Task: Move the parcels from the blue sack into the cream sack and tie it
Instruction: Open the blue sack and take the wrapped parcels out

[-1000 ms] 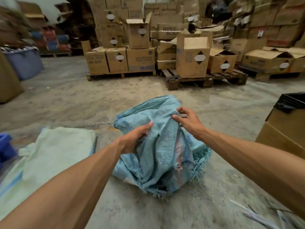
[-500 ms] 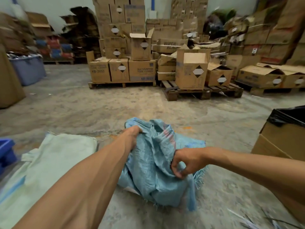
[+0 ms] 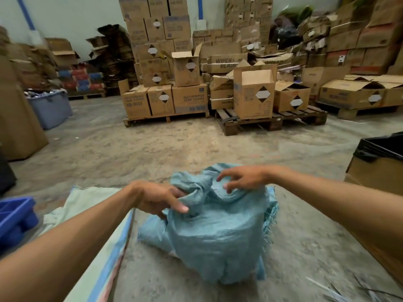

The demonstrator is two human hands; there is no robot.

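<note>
The blue sack (image 3: pixel 218 236) stands bulging on the concrete floor in front of me, its top crumpled and its frayed edge hanging on the right. My left hand (image 3: pixel 159 197) pinches the cloth at the sack's top left. Spread fingers of my right hand (image 3: pixel 242 179) hover over the gathered top and hold nothing. The cream sack (image 3: pixel 96 247) lies flat on the floor to the left, partly under my left forearm, with a blue and red stripe along its edge. No parcels show; the blue sack hides its contents.
A blue plastic crate (image 3: pixel 15 219) sits at the far left. A cardboard box lined with a black bag (image 3: pixel 379 166) stands at the right. Wooden pallets (image 3: pixel 270 120) loaded with cardboard boxes line the back. A grey tub (image 3: pixel 51 110) and a tall carton (image 3: pixel 19 127) stand left.
My right hand let go of the sack's lower front and rose over its top, fingers now spread. My left hand shifted its grip on the top left. The camera tilted up.
</note>
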